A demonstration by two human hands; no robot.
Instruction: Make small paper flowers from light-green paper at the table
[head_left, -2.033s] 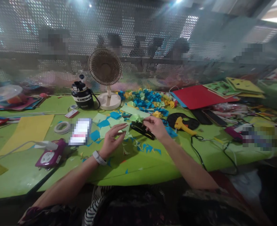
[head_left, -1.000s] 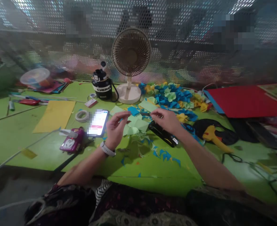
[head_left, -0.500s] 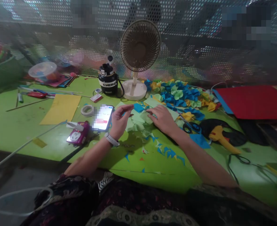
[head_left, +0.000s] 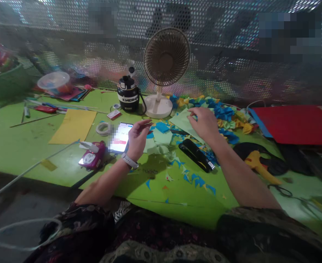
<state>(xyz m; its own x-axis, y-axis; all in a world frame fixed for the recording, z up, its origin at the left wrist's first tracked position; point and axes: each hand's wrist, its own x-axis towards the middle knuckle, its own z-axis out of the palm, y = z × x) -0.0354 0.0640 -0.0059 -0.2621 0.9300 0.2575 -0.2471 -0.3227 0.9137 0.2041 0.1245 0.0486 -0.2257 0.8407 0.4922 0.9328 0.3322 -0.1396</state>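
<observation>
My left hand (head_left: pixel 138 138), with a pale watch on the wrist, hovers beside the lit phone (head_left: pixel 122 137). Its fingers are loosely bent and apart, with nothing visible in them. My right hand (head_left: pixel 204 122) is over the light green paper sheets (head_left: pixel 183 122), its thumb and forefinger apart, next to the pile of blue, yellow and green paper flowers (head_left: pixel 223 110). Between the hands lie a small blue paper stack (head_left: pixel 162 127) and pale green paper squares (head_left: pixel 162 137). A black stapler (head_left: pixel 196 155) rests below my right hand.
Behind stand a fan (head_left: pixel 166 62) and a black bottle (head_left: pixel 128 95). Left are yellow paper (head_left: pixel 72 126), a tape roll (head_left: pixel 103 128) and a purple power socket (head_left: pixel 92 157). Right are a yellow glue gun (head_left: pixel 259 167) and a red sheet (head_left: pixel 295 124). Paper scraps (head_left: pixel 198 180) litter the front.
My right hand has moved away from the left, up and to the right towards the flower pile, uncovering the stapler. My left hand stays nearly in place. The view has shifted slightly.
</observation>
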